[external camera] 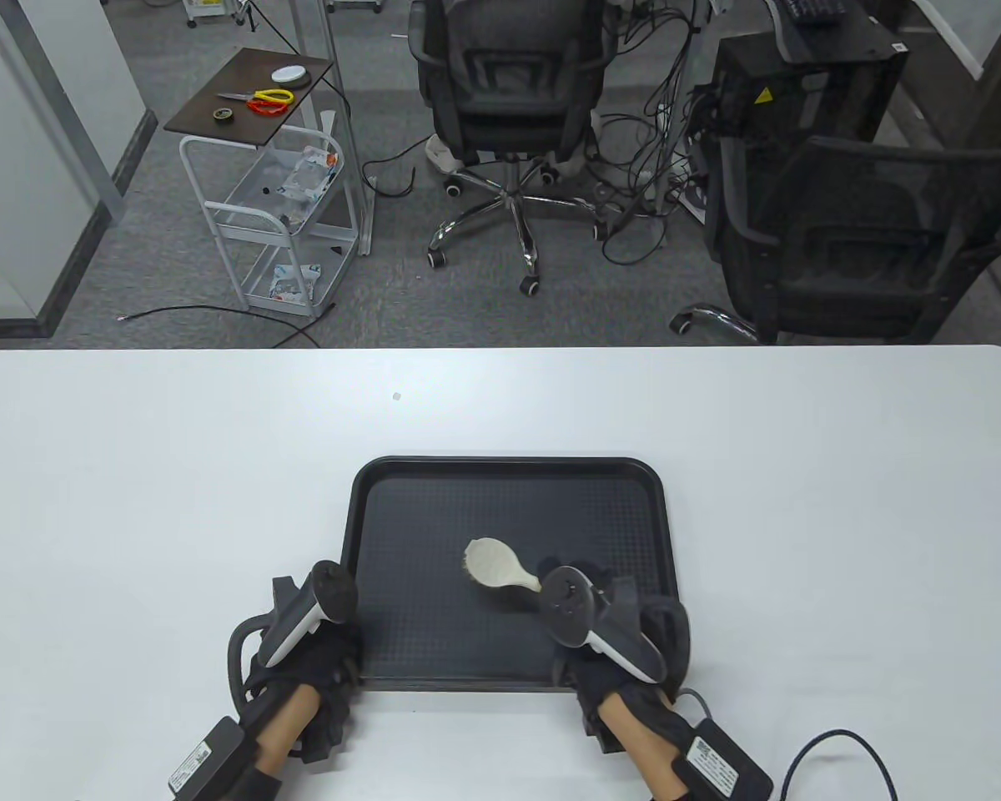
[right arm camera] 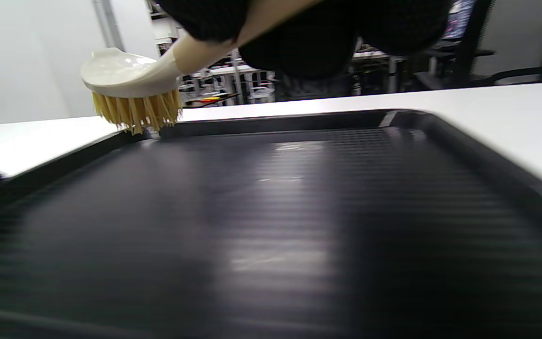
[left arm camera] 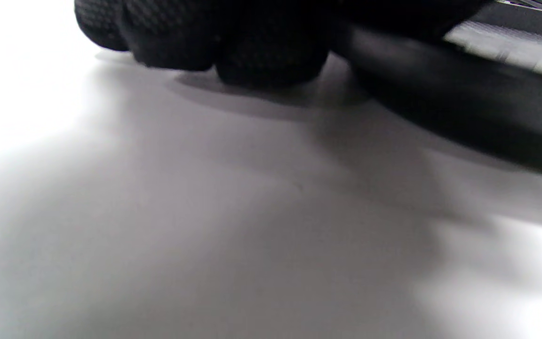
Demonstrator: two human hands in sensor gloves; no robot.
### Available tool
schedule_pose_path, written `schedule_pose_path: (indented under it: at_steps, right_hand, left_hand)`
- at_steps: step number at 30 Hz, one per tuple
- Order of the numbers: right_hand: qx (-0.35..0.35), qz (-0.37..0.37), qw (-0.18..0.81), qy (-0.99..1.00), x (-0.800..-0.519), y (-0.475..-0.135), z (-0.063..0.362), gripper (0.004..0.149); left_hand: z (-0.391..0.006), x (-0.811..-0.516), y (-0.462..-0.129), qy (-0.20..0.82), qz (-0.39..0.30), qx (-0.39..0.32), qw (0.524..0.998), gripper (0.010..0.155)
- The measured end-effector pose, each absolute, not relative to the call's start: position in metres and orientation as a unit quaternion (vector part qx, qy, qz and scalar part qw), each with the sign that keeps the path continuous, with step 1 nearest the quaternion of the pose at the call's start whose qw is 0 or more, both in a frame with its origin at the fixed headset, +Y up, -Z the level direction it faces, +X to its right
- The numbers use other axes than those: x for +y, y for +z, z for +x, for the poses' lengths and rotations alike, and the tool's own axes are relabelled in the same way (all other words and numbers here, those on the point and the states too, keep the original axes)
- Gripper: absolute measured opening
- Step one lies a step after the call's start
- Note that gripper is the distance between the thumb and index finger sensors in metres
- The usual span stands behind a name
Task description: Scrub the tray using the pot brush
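Note:
A black textured tray (external camera: 400, 509) lies on the white table (external camera: 133, 467) near the front edge. My right hand (external camera: 588, 584) grips the handle of a cream pot brush (external camera: 494, 565) over the tray's middle. In the right wrist view the brush (right arm camera: 130, 77) has yellow bristles pointing down at the tray floor (right arm camera: 275, 212); whether they touch it I cannot tell. My left hand (external camera: 334, 659) rests at the tray's front left corner, fingers curled against the rim (left arm camera: 464, 103) on the table.
Beyond the table's far edge stand two black office chairs (external camera: 509, 92), a white cart (external camera: 284, 209) with scissors on top, and loose cables on the floor. A cable (external camera: 842, 751) trails from my right wrist across the table's front right.

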State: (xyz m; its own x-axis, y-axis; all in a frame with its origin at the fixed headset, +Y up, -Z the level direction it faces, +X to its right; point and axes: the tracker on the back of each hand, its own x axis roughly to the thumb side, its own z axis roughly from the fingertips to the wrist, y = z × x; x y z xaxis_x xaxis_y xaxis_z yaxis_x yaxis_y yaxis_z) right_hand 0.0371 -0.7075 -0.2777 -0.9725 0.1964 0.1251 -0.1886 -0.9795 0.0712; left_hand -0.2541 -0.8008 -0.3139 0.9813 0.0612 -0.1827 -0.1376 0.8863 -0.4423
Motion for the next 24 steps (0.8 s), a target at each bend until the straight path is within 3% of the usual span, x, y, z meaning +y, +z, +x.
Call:
schedule_pose_path:
  at_steps: [5, 13, 18, 24]
  right_hand:
    - [0.056, 0.102, 0.101, 0.988, -0.727, -0.285, -0.02, 0.053]
    - [0.071, 0.135, 0.088, 0.984, -0.749, -0.281, -0.049, 0.053]
    - [0.07, 0.13, 0.075, 0.986, -0.751, -0.275, -0.034, 0.053]
    - [0.085, 0.082, 0.074, 0.99, -0.754, -0.269, 0.029, 0.052]
  left_hand:
    - [-0.254, -0.801, -0.314, 0.052, -0.234, 0.081, 0.968, 0.079]
    - [-0.254, -0.801, -0.314, 0.054, -0.235, 0.08, 0.967, 0.079]
    - [-0.254, -0.801, -0.314, 0.054, -0.235, 0.08, 0.967, 0.079]
    - [-0.254, -0.801, -0.314, 0.054, -0.234, 0.081, 0.967, 0.079]
